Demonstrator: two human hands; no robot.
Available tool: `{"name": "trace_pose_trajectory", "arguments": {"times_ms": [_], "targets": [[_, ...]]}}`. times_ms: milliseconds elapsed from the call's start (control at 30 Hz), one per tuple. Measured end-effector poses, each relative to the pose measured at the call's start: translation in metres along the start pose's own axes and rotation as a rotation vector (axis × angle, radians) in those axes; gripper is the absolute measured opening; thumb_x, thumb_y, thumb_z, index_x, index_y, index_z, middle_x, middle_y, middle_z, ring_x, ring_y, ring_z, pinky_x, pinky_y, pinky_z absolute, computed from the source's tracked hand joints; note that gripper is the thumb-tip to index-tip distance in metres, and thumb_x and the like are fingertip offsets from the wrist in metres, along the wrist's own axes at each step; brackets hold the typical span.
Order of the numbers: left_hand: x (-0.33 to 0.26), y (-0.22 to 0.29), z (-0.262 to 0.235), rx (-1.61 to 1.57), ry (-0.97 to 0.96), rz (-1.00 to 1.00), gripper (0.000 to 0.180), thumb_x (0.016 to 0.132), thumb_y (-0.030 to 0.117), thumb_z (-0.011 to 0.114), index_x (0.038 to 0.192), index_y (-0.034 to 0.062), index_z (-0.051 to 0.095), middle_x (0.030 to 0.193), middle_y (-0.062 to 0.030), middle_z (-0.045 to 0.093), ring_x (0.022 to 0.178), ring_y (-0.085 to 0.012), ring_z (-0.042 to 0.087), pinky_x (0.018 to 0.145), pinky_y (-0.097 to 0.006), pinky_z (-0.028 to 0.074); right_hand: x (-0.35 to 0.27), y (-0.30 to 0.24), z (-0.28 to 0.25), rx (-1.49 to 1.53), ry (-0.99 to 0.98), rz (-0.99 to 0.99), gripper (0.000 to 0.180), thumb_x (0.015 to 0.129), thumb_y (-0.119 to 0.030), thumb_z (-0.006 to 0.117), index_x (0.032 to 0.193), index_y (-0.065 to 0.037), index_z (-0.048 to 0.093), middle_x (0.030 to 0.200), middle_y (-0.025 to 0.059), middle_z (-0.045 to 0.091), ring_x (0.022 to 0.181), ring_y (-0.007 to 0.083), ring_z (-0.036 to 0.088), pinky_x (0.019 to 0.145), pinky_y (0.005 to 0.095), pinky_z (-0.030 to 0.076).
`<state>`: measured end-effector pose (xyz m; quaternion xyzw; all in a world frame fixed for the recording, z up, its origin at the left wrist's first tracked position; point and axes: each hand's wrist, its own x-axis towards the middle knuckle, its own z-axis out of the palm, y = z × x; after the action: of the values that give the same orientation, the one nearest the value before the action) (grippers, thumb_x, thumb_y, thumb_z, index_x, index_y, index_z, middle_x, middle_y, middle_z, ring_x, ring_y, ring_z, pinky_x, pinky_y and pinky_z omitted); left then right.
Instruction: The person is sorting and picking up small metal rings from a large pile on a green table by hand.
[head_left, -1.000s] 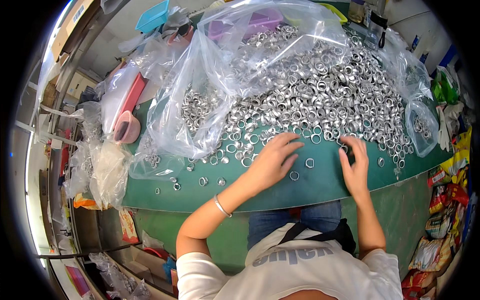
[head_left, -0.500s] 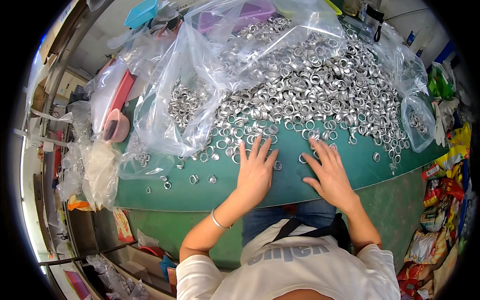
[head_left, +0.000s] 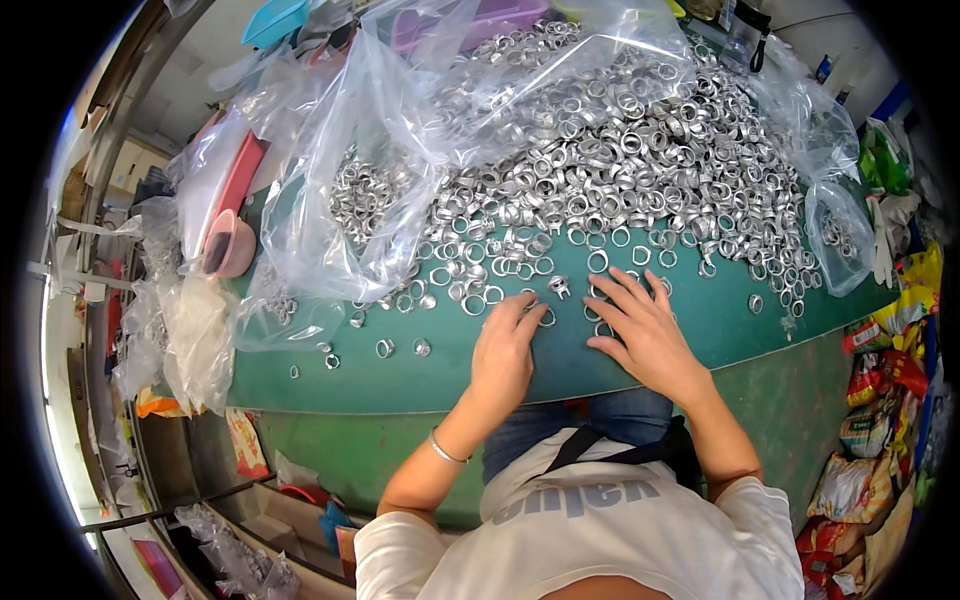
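Note:
A large heap of silvery metal rings (head_left: pixel 640 165) covers the far part of the green table (head_left: pixel 390 385), with loose rings scattered along its near edge. My left hand (head_left: pixel 503 345) has its fingers curled together at a metal ring (head_left: pixel 546 316); the fingertips partly hide it. To its right, my right hand (head_left: pixel 645 335) lies low over the table with fingers spread, touching or just above a few loose rings (head_left: pixel 600 309). Between the hands, slightly farther off, sits a ring with a raised part (head_left: pixel 559 287).
Clear plastic sheeting (head_left: pixel 350 220) drapes over the heap's left side. A pink cup (head_left: pixel 230 246) and a red tray (head_left: pixel 241 172) stand at the left. Beyond the heap are a purple basket (head_left: pixel 470 22) and a dark-lidded jar (head_left: pixel 744 38). Colourful packets (head_left: pixel 868 435) lie at the right.
My left hand has drawn back toward me and its stretched fingers have curled. The right hand has shifted slightly left, over loose rings. A ring now lies in the gap between the hands.

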<state>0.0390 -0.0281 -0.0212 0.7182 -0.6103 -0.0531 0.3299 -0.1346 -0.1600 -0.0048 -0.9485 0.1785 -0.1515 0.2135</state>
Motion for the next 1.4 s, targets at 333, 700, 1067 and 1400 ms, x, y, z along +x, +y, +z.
{"name": "trace_pose_trajectory", "arguments": {"times_ms": [333,700,1067,1400], "targets": [[0.032,0.017,0.010,0.085,0.080,-0.012,0.028,0.079,0.000,0.062,0.108,0.0005,0.060,0.108,-0.0130,0.058,0.097,-0.0304,0.055,0.084,-0.038,0.040,0.009,0.013,-0.004,0.080,0.334,0.138,0.027,0.078,-0.007,0.070,0.104,-0.002,0.063,0.111,0.0090,0.059,0.107,0.0295,0.053,0.093,0.0388,0.039],[0.032,0.011,-0.033,-0.273,0.225,-0.155,0.013,0.080,-0.003,0.062,0.093,0.0007,0.064,0.084,-0.0155,0.064,0.071,-0.0314,0.063,0.061,-0.037,0.049,-0.004,-0.005,-0.014,0.255,0.290,0.161,0.025,0.079,-0.004,0.068,0.104,0.000,0.064,0.110,0.0114,0.061,0.102,0.0306,0.056,0.090,0.0373,0.042],[0.053,-0.027,-0.065,-0.168,0.313,-0.254,0.034,0.083,0.003,0.065,0.116,0.0006,0.057,0.123,-0.0191,0.057,0.095,-0.0281,0.064,0.077,-0.036,0.053,-0.014,0.007,-0.016,0.143,0.354,0.243,0.035,0.077,-0.009,0.071,0.110,-0.001,0.062,0.118,0.0120,0.058,0.112,0.0309,0.051,0.096,0.0387,0.036],[0.011,0.000,-0.006,0.155,-0.089,0.042,0.030,0.076,-0.004,0.064,0.105,0.0025,0.063,0.114,-0.0109,0.055,0.110,-0.0293,0.051,0.093,-0.042,0.036,-0.026,0.040,-0.008,-0.102,0.339,0.178,0.019,0.076,-0.007,0.071,0.093,-0.005,0.065,0.115,0.0098,0.058,0.113,0.0301,0.052,0.098,0.0459,0.033]]}}
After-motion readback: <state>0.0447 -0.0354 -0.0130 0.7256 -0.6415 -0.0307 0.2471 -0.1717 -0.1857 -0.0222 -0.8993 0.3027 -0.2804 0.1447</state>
